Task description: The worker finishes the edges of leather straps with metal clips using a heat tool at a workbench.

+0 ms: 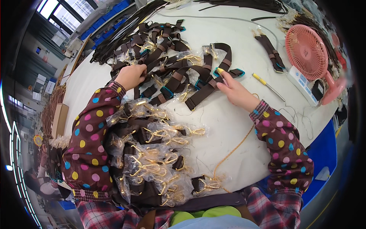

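A tangle of dark brown straps (179,78) with lighter brown loops and gold clips in clear plastic lies on the white table. At its left edge, my left hand (130,77) is closed, fingertips turned into the straps; what they hold is hidden. My right hand (237,91) pinches a dark brown strap (206,93) beside a blue-edged buckle (238,73). Yellow covers the tip of one finger there. Nearer me, between my forearms, sits a heap of plastic-wrapped gold snap hooks (152,164) on brown straps.
Right of my right hand lies a yellow-handled tool (267,86) with a metal shaft. Beyond it stand a white power strip (301,86) and a pink fan (308,49). A bundled strap set (270,53) lies farther back. An orange cord (232,150) crosses the near table.
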The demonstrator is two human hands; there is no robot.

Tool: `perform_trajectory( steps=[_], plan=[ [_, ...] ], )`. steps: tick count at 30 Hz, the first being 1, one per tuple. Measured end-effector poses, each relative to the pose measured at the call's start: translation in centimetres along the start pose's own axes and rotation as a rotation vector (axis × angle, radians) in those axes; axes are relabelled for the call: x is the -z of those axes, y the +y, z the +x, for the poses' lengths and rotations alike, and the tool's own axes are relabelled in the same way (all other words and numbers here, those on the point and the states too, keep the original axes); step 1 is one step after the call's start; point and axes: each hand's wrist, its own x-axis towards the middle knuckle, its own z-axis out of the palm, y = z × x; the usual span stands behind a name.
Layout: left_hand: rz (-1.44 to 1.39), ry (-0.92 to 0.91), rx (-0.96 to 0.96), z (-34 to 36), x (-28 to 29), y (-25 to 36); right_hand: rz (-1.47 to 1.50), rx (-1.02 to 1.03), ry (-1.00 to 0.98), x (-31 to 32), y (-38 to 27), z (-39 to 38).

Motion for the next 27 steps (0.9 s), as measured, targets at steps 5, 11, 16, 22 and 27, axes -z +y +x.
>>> perform_trajectory(
  steps=[5, 11, 16, 22, 27],
  plan=[
    [-0.594, -0.100, 0.110, 1.2, 1.0, -0.7, 0.177, -0.129, -0.129, -5.0, -3.9, 6.1],
    [-0.528, -0.279, -0.018, 0.3, -2.5, 0.8, 0.483, -0.115, -0.033, -9.1, -5.0, 11.4],
    [-0.443, 0.005, 0.237, 1.0, -3.0, 1.5, 0.782, 0.000, -0.049, -10.5, -6.7, 13.1],
    [-0.848, 0.634, 0.366, 3.1, 1.8, -3.0, 0.849, 0.245, -0.068, -10.3, -12.6, 16.9],
    [-0.414, 1.209, 0.219, 3.9, 8.3, -6.8, 0.696, 0.631, -0.018, -9.0, -19.2, 20.2]
  ],
)
